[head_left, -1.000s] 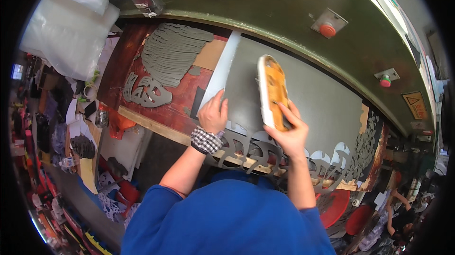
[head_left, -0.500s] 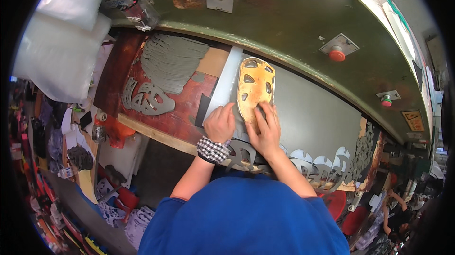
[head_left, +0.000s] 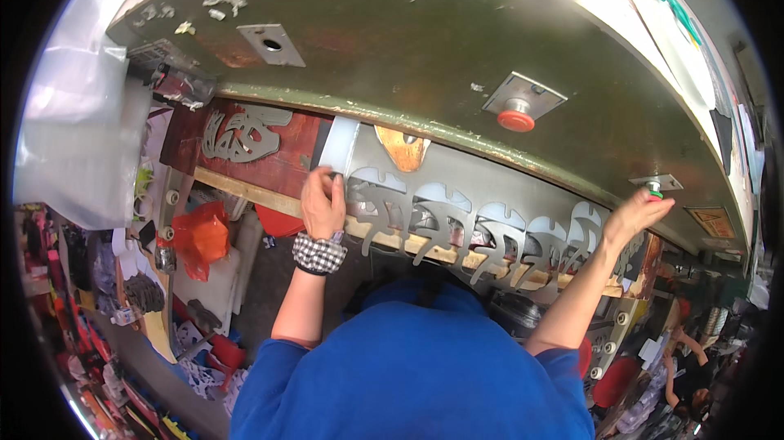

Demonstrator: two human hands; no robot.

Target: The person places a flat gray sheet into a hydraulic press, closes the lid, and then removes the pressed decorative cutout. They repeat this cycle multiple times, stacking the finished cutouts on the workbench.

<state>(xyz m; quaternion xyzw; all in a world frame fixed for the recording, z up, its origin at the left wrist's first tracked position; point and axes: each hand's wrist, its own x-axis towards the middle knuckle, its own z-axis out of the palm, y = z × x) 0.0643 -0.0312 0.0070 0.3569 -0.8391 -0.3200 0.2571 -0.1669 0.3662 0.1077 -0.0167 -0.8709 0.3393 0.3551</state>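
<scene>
My right hand [head_left: 639,215] is raised at the right, fingers stretched out, at a green push button [head_left: 655,190] on the front of the green machine beam [head_left: 392,48]. I cannot tell how firmly it presses. My left hand [head_left: 323,201] rests at the near end of a pale strip [head_left: 339,146], fingers loosely bent, thumb apart, nothing seen in it. Between them a yellow sole-shaped cutting die [head_left: 402,147] lies on a grey sheet [head_left: 490,174], its far part hidden under the beam. Cut-out strips of the sheet [head_left: 441,223] hang over the near edge.
Grey cut pieces [head_left: 245,134] lie on the red board at the left. A red button [head_left: 515,117] sticks out of the beam. Clear plastic bags [head_left: 69,121] hang at far left, near an orange bag [head_left: 202,240]. Another person [head_left: 694,366] is at far right.
My hands have come off the die and moved apart, the right to the green button, the left to the pale strip. The beam now covers most of the die, and the view has shifted.
</scene>
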